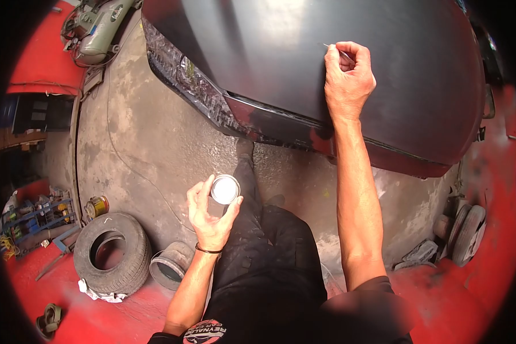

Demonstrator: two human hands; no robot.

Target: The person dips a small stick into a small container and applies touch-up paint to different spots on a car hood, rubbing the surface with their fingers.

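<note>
A small round tin (225, 189) with a white inside or white contents is in my left hand (205, 213), its fingers and thumb curled round the sides. I hold it low, in front of my leg and short of the car. My right hand (350, 86) reaches out over the dull black car hood (269, 63), fingers pinched on a thin, slender tool (326, 45). Only its pointed tip and a short length show; the rest is hidden in the hand. I cannot tell whether the tip touches the hood.
The headlight (195, 80) looks wrapped in plastic. On the left are a tyre (135, 258), a bucket (175, 258), a paint can (97, 206) and an air compressor (103, 34). A cable (120, 155) crosses the concrete floor. More tyres (470, 232) stand at right.
</note>
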